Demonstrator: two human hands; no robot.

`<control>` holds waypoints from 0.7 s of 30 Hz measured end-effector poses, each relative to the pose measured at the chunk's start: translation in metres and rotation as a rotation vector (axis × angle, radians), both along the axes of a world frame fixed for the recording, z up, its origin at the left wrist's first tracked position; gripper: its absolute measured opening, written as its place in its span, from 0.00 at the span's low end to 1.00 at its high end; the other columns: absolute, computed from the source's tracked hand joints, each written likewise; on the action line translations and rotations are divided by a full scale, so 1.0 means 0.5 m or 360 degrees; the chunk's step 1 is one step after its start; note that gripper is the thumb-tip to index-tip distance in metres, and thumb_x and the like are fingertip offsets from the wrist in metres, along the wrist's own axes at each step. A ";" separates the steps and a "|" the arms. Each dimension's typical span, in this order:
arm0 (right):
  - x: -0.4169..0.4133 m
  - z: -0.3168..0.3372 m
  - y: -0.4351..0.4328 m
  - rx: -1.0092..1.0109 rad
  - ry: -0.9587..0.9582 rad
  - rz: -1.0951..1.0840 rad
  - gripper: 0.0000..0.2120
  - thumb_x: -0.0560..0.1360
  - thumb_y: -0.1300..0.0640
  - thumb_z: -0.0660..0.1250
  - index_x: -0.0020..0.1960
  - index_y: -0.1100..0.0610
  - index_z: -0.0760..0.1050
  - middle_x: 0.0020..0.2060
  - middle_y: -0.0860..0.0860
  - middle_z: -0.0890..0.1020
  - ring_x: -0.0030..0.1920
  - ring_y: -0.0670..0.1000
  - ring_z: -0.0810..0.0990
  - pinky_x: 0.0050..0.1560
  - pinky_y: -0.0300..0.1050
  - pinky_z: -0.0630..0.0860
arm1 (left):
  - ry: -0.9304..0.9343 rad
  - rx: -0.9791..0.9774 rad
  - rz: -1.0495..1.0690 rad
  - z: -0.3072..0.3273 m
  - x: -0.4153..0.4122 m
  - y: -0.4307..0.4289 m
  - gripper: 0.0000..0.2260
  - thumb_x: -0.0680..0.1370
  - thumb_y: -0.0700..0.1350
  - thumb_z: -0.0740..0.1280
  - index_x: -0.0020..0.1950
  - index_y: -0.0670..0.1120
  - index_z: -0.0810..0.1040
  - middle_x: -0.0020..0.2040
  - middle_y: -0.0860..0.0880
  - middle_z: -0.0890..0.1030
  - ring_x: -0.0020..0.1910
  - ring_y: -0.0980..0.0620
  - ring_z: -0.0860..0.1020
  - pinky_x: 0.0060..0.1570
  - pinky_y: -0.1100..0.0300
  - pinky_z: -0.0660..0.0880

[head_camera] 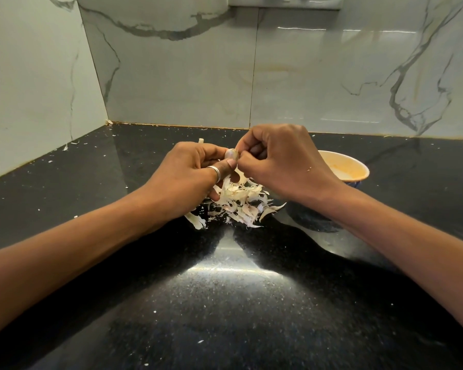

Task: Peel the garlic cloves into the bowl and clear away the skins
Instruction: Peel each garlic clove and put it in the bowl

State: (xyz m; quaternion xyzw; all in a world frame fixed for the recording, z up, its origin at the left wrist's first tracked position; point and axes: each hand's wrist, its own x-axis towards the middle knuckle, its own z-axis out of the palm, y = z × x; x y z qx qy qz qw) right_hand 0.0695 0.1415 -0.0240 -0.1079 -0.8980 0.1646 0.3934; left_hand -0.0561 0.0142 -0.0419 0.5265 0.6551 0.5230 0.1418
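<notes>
garlic clove (231, 155) roughly upright, pinched between left hand (189, 180), right hand (284, 161)

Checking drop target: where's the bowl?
Head view: the bowl sits right of centre on the counter, partly behind the right hand, beside the skin pile.

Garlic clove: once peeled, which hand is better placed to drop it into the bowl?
Probably the right hand: it pinches the clove and is beside the bowl; the left hand is farther.
</notes>
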 end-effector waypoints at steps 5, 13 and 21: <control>0.005 0.008 0.003 0.0054 0.0031 -0.0055 0.05 0.73 0.58 0.70 0.41 0.56 0.84 0.31 0.45 0.83 0.34 0.46 0.83 0.40 0.47 0.80 | -0.0121 0.0013 0.0051 0.001 -0.005 0.001 0.07 0.82 0.43 0.66 0.57 0.46 0.84 0.45 0.48 0.86 0.45 0.56 0.81 0.34 0.67 0.76; 0.003 0.009 0.005 -0.0039 -0.0052 -0.0033 0.05 0.75 0.59 0.69 0.44 0.56 0.84 0.34 0.43 0.83 0.36 0.42 0.83 0.40 0.42 0.80 | -0.0151 -0.0009 0.0009 0.004 0.003 0.001 0.08 0.83 0.45 0.65 0.58 0.47 0.83 0.44 0.48 0.85 0.38 0.61 0.78 0.35 0.66 0.76; 0.005 0.012 0.009 -0.0034 -0.0035 0.0050 0.06 0.78 0.57 0.72 0.45 0.55 0.86 0.34 0.46 0.84 0.35 0.47 0.84 0.36 0.49 0.81 | -0.0089 -0.0041 -0.0040 0.004 0.000 0.000 0.09 0.83 0.45 0.65 0.56 0.47 0.84 0.43 0.48 0.83 0.39 0.62 0.76 0.36 0.65 0.77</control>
